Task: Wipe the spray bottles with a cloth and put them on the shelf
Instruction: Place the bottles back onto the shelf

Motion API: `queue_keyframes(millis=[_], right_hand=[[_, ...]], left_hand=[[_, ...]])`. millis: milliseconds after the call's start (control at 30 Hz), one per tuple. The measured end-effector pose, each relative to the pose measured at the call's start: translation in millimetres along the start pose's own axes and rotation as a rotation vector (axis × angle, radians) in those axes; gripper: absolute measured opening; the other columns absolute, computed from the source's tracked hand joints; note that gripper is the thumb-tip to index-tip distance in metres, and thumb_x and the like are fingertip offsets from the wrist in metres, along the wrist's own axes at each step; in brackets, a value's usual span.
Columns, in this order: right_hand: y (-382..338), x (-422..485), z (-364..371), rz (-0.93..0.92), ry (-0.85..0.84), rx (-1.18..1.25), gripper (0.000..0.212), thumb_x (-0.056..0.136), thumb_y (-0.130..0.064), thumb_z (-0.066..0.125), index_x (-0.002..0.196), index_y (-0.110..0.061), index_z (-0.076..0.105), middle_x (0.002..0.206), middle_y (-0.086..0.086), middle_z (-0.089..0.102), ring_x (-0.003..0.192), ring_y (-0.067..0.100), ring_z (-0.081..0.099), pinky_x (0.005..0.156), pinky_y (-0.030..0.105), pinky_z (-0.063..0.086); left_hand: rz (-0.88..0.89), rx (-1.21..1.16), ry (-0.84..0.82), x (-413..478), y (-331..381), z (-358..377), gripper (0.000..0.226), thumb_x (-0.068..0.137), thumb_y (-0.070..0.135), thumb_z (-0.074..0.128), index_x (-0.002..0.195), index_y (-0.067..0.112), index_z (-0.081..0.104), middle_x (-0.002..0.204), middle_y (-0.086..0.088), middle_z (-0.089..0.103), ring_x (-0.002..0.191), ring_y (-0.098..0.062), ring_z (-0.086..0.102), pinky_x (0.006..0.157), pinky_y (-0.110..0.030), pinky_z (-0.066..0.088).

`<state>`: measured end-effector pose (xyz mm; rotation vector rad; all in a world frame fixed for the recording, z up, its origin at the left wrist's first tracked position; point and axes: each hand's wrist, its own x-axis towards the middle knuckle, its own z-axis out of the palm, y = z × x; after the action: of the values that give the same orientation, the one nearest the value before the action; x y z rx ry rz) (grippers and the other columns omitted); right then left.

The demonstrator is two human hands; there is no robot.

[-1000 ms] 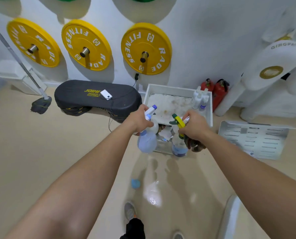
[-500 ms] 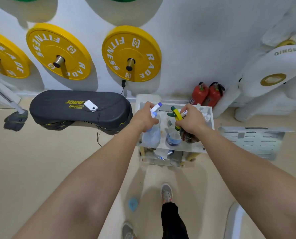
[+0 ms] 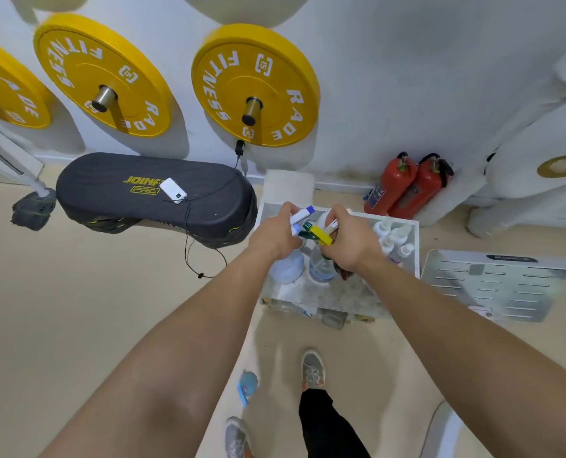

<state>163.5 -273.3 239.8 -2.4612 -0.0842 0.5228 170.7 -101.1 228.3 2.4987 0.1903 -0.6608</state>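
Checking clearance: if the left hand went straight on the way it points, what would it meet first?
Probably the yellow-green trigger of the bottle that the right hand grips, just beyond the left hand; depth is unclear.

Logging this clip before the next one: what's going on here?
A person stands at a low white shelf unit. The left hand grips a pale blue plastic spray bottle with a white-and-blue nozzle; the right hand grips a clear spray bottle with a yellow-and-green trigger, plus a dark cloth. Both bottles are over its top level, beside small white bottles; whether they rest on it is unclear.
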Motion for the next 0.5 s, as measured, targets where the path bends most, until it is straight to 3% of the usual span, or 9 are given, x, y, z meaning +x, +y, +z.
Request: queue_keyframes(millis=[133, 233, 333, 500], right_hand=[[4, -1, 10, 0.018, 0.030, 0.030, 0.063, 0.078, -0.011, 0.068, 0.126, -0.035, 0.034, 0.084, 0.004, 0.066, 0.077, 0.029, 0.065, 0.068, 0.047, 0.056], [8, -2, 16, 0.041, 0.086, 0.086, 0.094, 0.081, -0.016, 0.068, 0.155, -0.037, 0.013, 0.081, 0.007, 0.067, 0.075, 0.028, 0.065, 0.067, 0.044, 0.055], [8, -7, 19, 0.050, 0.123, 0.103, 0.101, 0.085, -0.018, 0.069, 0.160, -0.034, 0.002, 0.075, 0.006, 0.065, 0.071, 0.027, 0.065, 0.065, 0.044, 0.056], [6, -20, 20, 0.078, 0.149, 0.168, 0.112, 0.082, -0.012, 0.072, 0.160, -0.035, -0.005, 0.072, 0.009, 0.068, 0.070, 0.026, 0.067, 0.068, 0.048, 0.057]], left_hand=[[0.042, 0.033, 0.048, 5, -7, 9, 0.055, 0.090, 0.022, 0.066, 0.135, 0.027, 0.035, 0.103, -0.010, 0.064, 0.080, -0.030, 0.055, 0.063, -0.035, 0.040], [0.056, -0.004, 0.121, 0, -12, 18, 0.061, 0.090, 0.026, 0.066, 0.141, 0.029, 0.032, 0.106, -0.004, 0.062, 0.083, -0.030, 0.054, 0.067, -0.036, 0.044], [0.026, -0.115, 0.166, -9, -17, 26, 0.066, 0.091, 0.029, 0.068, 0.145, 0.026, 0.029, 0.105, 0.006, 0.054, 0.082, -0.028, 0.054, 0.070, -0.036, 0.044], [0.013, -0.260, 0.157, -18, -21, 34, 0.089, 0.088, 0.034, 0.073, 0.154, 0.026, 0.014, 0.124, -0.008, 0.065, 0.093, -0.032, 0.063, 0.072, -0.037, 0.044]])
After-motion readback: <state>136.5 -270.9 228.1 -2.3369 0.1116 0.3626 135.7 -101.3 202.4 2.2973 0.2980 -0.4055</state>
